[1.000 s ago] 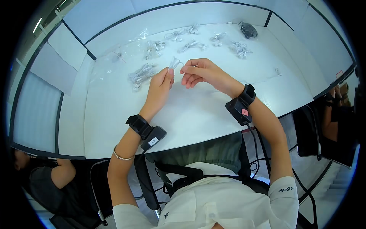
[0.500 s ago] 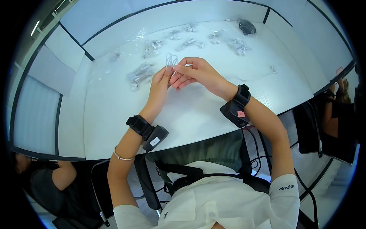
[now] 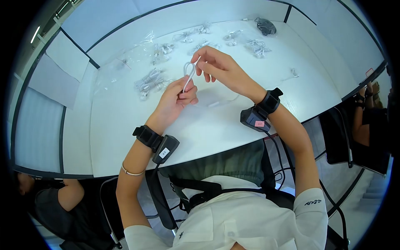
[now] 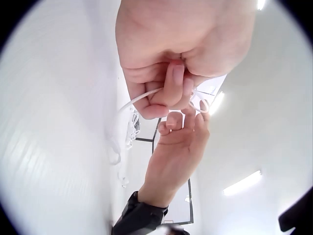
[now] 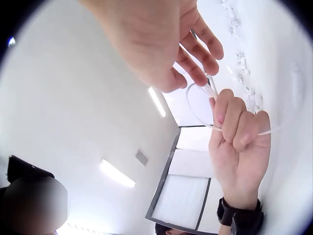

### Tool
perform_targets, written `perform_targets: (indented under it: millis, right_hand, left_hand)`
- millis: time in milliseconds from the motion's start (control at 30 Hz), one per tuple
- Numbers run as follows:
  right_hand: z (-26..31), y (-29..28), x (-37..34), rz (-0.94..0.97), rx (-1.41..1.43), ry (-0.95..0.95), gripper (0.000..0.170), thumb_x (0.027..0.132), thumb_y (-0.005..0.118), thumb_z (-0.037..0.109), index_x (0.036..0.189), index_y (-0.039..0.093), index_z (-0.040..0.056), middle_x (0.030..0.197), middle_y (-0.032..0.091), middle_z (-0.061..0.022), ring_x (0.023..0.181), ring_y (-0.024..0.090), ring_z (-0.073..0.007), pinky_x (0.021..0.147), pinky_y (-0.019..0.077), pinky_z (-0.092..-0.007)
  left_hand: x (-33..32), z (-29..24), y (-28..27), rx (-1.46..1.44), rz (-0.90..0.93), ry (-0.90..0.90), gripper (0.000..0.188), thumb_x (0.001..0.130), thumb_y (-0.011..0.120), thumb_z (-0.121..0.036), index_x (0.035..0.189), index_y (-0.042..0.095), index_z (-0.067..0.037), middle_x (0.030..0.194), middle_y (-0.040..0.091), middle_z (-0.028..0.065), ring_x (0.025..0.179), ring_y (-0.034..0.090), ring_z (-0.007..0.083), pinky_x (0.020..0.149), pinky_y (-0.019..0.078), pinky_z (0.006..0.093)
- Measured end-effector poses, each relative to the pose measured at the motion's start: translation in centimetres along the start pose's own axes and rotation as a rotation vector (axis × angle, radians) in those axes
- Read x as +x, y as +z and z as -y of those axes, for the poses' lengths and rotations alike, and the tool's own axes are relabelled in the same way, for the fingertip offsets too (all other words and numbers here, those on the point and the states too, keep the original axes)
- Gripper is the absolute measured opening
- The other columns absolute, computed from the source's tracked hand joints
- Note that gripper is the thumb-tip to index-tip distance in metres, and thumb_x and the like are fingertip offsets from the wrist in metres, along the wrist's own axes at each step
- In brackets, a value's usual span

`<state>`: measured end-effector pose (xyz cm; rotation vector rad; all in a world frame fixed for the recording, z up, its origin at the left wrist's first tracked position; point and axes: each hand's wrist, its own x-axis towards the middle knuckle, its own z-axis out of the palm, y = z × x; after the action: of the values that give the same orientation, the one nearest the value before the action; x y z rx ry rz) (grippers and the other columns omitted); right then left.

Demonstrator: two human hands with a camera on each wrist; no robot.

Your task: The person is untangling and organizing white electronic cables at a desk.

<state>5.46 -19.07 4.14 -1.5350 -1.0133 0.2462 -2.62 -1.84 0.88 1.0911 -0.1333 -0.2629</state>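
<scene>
My left hand (image 3: 177, 95) grips a white cable (image 3: 192, 77) in its curled fingers, and a narrow loop of it stands up above the fist. A loose length of the cable leaves the lower side of the fist and trails across the table towards a slim white end (image 3: 213, 103). My right hand (image 3: 223, 68) is raised just right of the loop, its fingers loosely bent and its fingertips right at the loop's top. In the right wrist view its fingers (image 5: 196, 58) reach down over the loop, partly hiding it, above the left fist (image 5: 240, 128).
Several bundled white cables (image 3: 150, 81) lie along the left and back of the white table (image 3: 137, 129), some in clear plastic. A black bundle (image 3: 266, 26) is at the back right. A small white piece (image 3: 294, 73) lies at right. Low panels (image 3: 183, 18) enclose the table.
The right hand came left to the left hand, then rose up and right to the loop's top. The left hand turned, its fingers now curled further, and the loop stands taller.
</scene>
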Motion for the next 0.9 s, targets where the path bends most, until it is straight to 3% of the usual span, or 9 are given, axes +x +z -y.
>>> perform_targets:
  millis: [67,167,267,367,467,567,667,767,900]
  right_hand:
    - [-0.1,-0.2,0.1,-0.014,-0.247,-0.104,0.014,0.087,0.056,0.021,0.092,0.058,0.0073,0.081,0.056,0.0023,0.062,0.048,-0.0066,0.055,0.0382,-0.0215]
    - [0.6,-0.3,0.0,0.049,-0.369,-0.159,0.013,0.082,0.059,0.020,0.087,0.060,0.0085,0.076,0.058,-0.0018,0.064,0.049,-0.0099,0.055,0.0405,-0.0250]
    - [0.4,0.0,0.1,0.003,-0.278,-0.147,0.015,0.084,0.061,0.019,0.082,0.060,0.0045,0.073,0.057,0.0026,0.060,0.046,-0.0059,0.053,0.0366,-0.0208]
    - [0.5,-0.2,0.0,0.003,-0.250,-0.015,0.016,0.084,0.061,0.019,0.081,0.060,0.0033,0.066,0.055,0.0016,0.057,0.043,-0.0048,0.052,0.0352,-0.0194]
    - [-0.8,-0.2,0.1,-0.031,-0.144,-0.046,0.018,0.084,0.062,0.019,0.078,0.059,0.0026,0.064,0.053,0.0011,0.055,0.042,-0.0037,0.051,0.0347,-0.0191]
    - [0.2,-0.3,0.0,-0.028,-0.266,-0.003,0.016,0.083,0.062,0.019,0.081,0.059,0.0029,0.065,0.054,0.0001,0.055,0.043,-0.0057,0.051,0.0370,-0.0213]
    - [0.2,-0.1,0.0,-0.056,-0.399,-0.108,0.017,0.080,0.063,0.019,0.085,0.060,0.0032,0.065,0.055,-0.0037,0.057,0.049,-0.0143,0.054,0.0403,-0.0271]
    - [-0.2,-0.1,0.0,-0.087,-0.417,-0.169,0.016,0.082,0.062,0.019,0.090,0.058,0.0052,0.067,0.054,-0.0016,0.056,0.046,-0.0110,0.051,0.0390,-0.0248]
    - [0.1,-1.0,0.0,0.077,-0.441,-0.110,0.015,0.082,0.063,0.021,0.088,0.060,0.0071,0.064,0.052,0.0001,0.057,0.044,-0.0096,0.052,0.0377,-0.0231]
  left_hand:
    - [0.0,0.0,0.0,0.023,-0.001,-0.002,0.018,0.090,0.039,-0.017,0.072,0.037,-0.014,0.056,0.026,-0.0081,0.048,0.022,0.0051,0.059,0.0315,0.0239]
    - [0.0,0.1,-0.2,0.046,0.003,-0.010,0.019,0.090,0.040,-0.018,0.072,0.037,-0.014,0.055,0.027,-0.0080,0.048,0.023,0.0052,0.060,0.0322,0.0240]
    - [0.1,0.1,-0.2,0.113,-0.015,-0.017,0.022,0.091,0.040,-0.020,0.070,0.037,-0.014,0.054,0.029,-0.0064,0.047,0.026,0.0061,0.062,0.0352,0.0247]
    - [0.0,0.3,0.6,0.197,-0.038,-0.012,0.027,0.093,0.039,-0.024,0.068,0.036,-0.014,0.053,0.033,-0.0037,0.045,0.030,0.0078,0.064,0.0392,0.0260]
    - [0.0,0.4,0.6,0.257,-0.030,0.009,0.031,0.095,0.038,-0.027,0.067,0.035,-0.013,0.053,0.035,-0.0014,0.043,0.032,0.0093,0.066,0.0417,0.0272]
    - [0.0,0.5,0.5,0.245,0.017,0.010,0.033,0.095,0.037,-0.029,0.067,0.035,-0.012,0.053,0.034,-0.0014,0.043,0.032,0.0092,0.066,0.0423,0.0270]
    - [-0.1,0.1,0.2,0.214,0.042,-0.024,0.034,0.096,0.037,-0.030,0.067,0.035,-0.012,0.053,0.033,-0.0022,0.044,0.031,0.0084,0.065,0.0416,0.0262]
    - [-0.2,-0.1,0.0,0.212,0.056,-0.047,0.035,0.096,0.037,-0.032,0.068,0.035,-0.011,0.054,0.032,-0.0026,0.046,0.030,0.0076,0.063,0.0404,0.0248]
    - [-0.3,-0.2,0.3,0.365,0.056,-0.068,0.035,0.096,0.038,-0.033,0.069,0.036,-0.011,0.055,0.033,-0.0026,0.047,0.031,0.0072,0.058,0.0382,0.0230]
